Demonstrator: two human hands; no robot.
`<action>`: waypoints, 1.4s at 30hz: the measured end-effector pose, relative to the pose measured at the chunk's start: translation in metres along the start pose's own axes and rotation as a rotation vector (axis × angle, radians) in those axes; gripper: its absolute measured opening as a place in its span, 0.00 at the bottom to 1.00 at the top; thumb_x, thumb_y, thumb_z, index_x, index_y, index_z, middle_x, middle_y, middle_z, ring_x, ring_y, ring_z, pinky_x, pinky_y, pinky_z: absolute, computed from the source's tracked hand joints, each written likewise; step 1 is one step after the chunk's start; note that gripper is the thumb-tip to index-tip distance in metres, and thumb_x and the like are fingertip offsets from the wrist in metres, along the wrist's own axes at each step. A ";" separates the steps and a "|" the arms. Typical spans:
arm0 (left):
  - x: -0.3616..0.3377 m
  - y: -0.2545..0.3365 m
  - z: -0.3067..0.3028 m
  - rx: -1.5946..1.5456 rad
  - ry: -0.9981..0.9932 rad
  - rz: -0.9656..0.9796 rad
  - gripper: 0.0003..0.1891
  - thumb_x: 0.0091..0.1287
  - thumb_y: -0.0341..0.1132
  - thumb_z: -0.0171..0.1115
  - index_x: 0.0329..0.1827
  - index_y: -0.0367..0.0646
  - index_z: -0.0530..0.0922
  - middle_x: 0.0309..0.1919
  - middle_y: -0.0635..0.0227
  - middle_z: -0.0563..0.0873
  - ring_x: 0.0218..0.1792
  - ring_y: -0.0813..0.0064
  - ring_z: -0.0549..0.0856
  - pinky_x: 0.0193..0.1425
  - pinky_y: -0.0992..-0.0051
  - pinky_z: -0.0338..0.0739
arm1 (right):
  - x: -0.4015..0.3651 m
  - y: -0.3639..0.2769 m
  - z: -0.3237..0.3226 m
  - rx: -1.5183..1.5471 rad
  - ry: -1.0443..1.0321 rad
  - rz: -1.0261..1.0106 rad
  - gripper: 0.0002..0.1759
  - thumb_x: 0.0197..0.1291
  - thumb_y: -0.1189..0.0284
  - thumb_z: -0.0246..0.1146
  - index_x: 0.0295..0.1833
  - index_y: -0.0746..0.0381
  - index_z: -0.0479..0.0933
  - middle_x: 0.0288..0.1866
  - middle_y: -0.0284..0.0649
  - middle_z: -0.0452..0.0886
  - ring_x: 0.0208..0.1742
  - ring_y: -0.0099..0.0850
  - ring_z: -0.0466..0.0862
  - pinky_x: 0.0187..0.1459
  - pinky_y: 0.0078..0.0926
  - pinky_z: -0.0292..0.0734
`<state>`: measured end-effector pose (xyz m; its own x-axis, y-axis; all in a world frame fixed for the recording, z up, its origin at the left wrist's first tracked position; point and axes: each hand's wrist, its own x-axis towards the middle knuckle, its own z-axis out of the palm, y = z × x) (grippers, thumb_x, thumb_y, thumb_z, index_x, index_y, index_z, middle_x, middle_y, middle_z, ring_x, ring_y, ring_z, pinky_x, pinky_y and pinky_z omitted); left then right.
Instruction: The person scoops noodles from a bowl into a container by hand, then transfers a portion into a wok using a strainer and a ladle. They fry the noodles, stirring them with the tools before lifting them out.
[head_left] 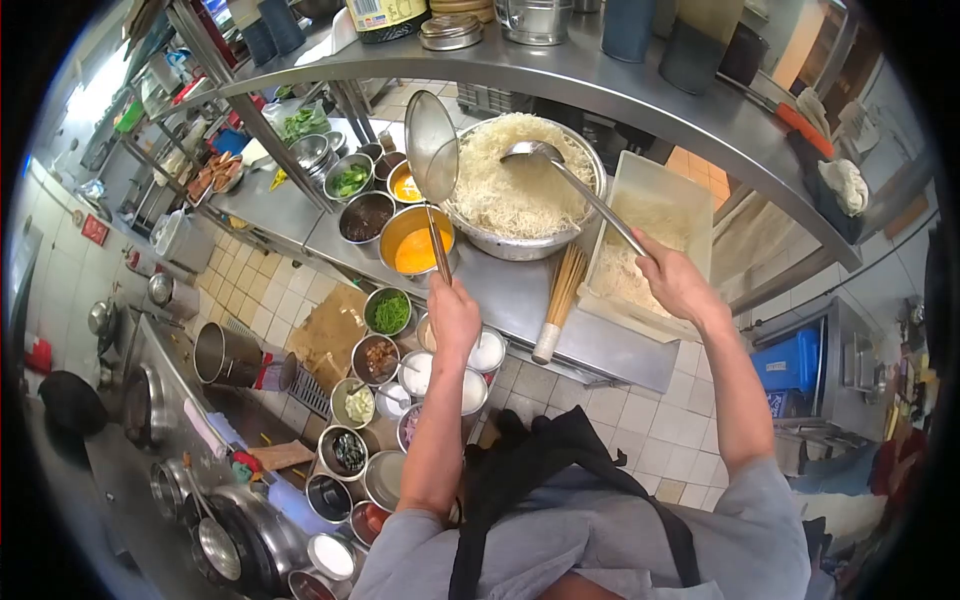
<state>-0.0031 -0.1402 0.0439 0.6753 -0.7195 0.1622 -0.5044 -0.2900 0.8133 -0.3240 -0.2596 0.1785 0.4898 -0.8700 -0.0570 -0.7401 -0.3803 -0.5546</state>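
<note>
My left hand (455,315) is closed around the handle of a round mesh strainer (432,148), which is raised beside a large metal bowl (535,245). Pale, stringy food (515,195), possibly noodles or rice, is heaped in that bowl. The long handle of a metal ladle (605,210) is in my right hand (672,275); the ladle's head rests at the top of the heap. A pot of orange-yellow liquid (415,245), perhaps beaten egg, stands just beyond my left hand. Below my right hand is a pale plastic tub (655,215) with light residue inside.
A bamboo whisk (562,300) lies between bowl and tub. Several small containers, including chopped greens (389,312) and white powder (487,350), surround my left forearm. A steel shelf (560,70) spans overhead. Woks (235,540) and a perforated ladle (217,545) are at lower left.
</note>
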 end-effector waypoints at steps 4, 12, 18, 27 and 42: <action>0.003 0.006 -0.004 0.000 -0.036 0.017 0.09 0.79 0.28 0.55 0.49 0.27 0.72 0.40 0.30 0.83 0.45 0.26 0.83 0.51 0.40 0.74 | 0.018 0.013 0.024 -0.041 -0.008 -0.020 0.29 0.82 0.66 0.52 0.84 0.59 0.66 0.68 0.66 0.81 0.66 0.60 0.83 0.70 0.49 0.76; 0.009 -0.001 0.009 0.011 -0.082 0.005 0.09 0.79 0.27 0.55 0.50 0.27 0.72 0.43 0.29 0.83 0.47 0.27 0.83 0.53 0.41 0.75 | 0.065 -0.013 -0.029 -0.013 -0.252 0.209 0.30 0.83 0.64 0.51 0.86 0.52 0.65 0.39 0.46 0.86 0.27 0.32 0.79 0.31 0.37 0.80; 0.007 -0.008 0.016 0.015 -0.091 0.068 0.08 0.78 0.26 0.54 0.51 0.26 0.71 0.42 0.28 0.83 0.47 0.27 0.83 0.52 0.41 0.76 | 0.084 -0.026 -0.024 -0.089 -0.343 0.270 0.30 0.83 0.62 0.50 0.87 0.50 0.65 0.28 0.38 0.75 0.23 0.25 0.73 0.25 0.33 0.73; 0.010 -0.003 0.020 0.028 -0.097 0.094 0.09 0.78 0.26 0.54 0.52 0.26 0.70 0.45 0.27 0.83 0.47 0.26 0.83 0.53 0.41 0.77 | 0.122 -0.039 -0.049 -0.171 -0.452 0.301 0.31 0.80 0.62 0.53 0.85 0.49 0.68 0.26 0.35 0.73 0.21 0.24 0.73 0.21 0.27 0.68; 0.005 -0.006 0.014 0.064 -0.124 0.072 0.10 0.78 0.26 0.53 0.53 0.24 0.70 0.46 0.25 0.82 0.48 0.25 0.83 0.55 0.41 0.77 | 0.190 -0.040 -0.032 -0.396 -0.572 0.331 0.27 0.77 0.67 0.52 0.78 0.48 0.78 0.26 0.39 0.78 0.18 0.27 0.76 0.20 0.28 0.75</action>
<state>-0.0044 -0.1503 0.0322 0.5667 -0.8110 0.1451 -0.5847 -0.2718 0.7644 -0.2164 -0.4194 0.2165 0.2965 -0.7013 -0.6483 -0.9465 -0.3063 -0.1016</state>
